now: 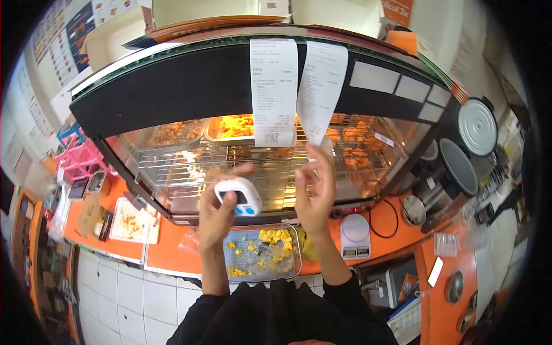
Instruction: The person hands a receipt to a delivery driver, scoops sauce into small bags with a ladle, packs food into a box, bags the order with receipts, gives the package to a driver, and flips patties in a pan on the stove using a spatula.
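Note:
In my left hand (217, 217) is a white digital timer (248, 194) with a dark display and blue buttons; my thumb lies over its near side. My right hand (317, 192) is raised in front of the glass with its fingers apart, and nothing shows in it. Its fingertips are at the lower end of a printed receipt (322, 86); I cannot tell whether they touch it. A second receipt (273, 86) hangs beside that one from the black top of a heated display cabinet (172, 98). Fried pieces of food (357, 158) lie on wire racks inside.
Below my hands, a blue tray (248, 265) with yellow scraps sits on the orange counter (172, 248). A white kitchen scale (355, 234) and a black cable (397, 221) are to its right. At the left lies a white board (129, 221) with crumbs; large pots (458, 167) stand far right.

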### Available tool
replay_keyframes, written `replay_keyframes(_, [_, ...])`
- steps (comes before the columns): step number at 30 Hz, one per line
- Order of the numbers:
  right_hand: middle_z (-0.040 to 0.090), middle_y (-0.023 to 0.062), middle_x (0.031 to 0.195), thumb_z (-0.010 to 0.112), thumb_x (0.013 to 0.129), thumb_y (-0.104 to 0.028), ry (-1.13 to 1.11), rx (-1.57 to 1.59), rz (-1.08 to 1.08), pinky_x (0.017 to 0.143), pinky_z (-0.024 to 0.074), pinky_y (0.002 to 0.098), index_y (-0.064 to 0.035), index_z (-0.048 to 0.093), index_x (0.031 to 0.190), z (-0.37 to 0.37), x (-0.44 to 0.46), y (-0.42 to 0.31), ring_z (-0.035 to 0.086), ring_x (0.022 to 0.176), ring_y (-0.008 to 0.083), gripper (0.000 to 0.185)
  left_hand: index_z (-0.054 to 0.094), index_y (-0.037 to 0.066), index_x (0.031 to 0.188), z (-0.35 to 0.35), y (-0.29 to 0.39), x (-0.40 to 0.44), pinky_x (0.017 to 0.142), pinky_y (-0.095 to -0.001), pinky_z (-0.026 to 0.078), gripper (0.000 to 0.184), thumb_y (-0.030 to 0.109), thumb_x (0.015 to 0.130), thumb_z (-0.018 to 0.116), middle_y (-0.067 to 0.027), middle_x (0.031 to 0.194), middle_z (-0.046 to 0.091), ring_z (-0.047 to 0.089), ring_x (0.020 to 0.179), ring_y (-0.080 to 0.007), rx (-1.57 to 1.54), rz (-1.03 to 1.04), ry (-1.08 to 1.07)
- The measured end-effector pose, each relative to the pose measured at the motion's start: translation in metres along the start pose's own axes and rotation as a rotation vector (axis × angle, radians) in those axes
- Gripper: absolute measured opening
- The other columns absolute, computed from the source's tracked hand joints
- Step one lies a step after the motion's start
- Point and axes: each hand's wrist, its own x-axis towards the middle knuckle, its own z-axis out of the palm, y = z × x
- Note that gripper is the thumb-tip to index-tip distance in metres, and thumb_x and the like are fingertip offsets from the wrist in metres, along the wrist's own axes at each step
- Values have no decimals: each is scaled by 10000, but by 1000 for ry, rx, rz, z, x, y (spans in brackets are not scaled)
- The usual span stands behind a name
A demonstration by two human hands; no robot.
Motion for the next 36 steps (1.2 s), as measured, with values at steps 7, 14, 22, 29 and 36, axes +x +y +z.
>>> replay_keyframes(7, [506, 99, 1114, 646, 707, 2, -94, -93, -69, 724, 409, 292, -48, 400, 1232, 16, 20, 15, 492, 878, 175, 581, 596, 19, 935, 17, 30, 51, 800, -278, 406, 270, 223, 768, 653, -141, 1107, 540, 515, 984, -153, 493, 63, -183])
replay_keyframes(14, [563, 106, 937, 659, 704, -53, -369, 192, 145, 771, 394, 331, -28, 588, 1014, 4, -18, 47, 492, 895, 216, 319, 603, -18, 990, 41, 36, 70, 670, -217, 460, 298, 215, 807, 637, -57, 840, 631, 575, 752, -80, 358, -156, -162])
replay_keyframes(22, [620, 78, 903, 594, 806, -56, -422, 444, 604, 757, 460, 245, 54, 583, 974, -23, -61, 24, 561, 849, 105, 201, 588, -46, 996, 38, 38, 74, 598, -207, 493, 329, 221, 809, 634, -85, 837, 639, 609, 699, -91, 182, -245, -171])
replay_keyframes(29, [626, 73, 858, 603, 806, -87, -378, 372, 615, 713, 447, 230, 42, 606, 940, -20, -64, 24, 561, 790, 92, 186, 570, -72, 1008, 31, 35, 78, 622, -224, 511, 349, 211, 812, 628, -110, 843, 638, 622, 709, -109, 149, -256, -212])
replay_keyframes(36, [590, 41, 769, 539, 850, -101, -185, 440, 400, 635, 423, 229, 19, 569, 953, -3, -45, 21, 525, 705, 83, 160, 599, -56, 971, 25, 34, 79, 634, -228, 501, 305, 193, 799, 642, -100, 826, 642, 618, 720, -110, 218, -258, -227])
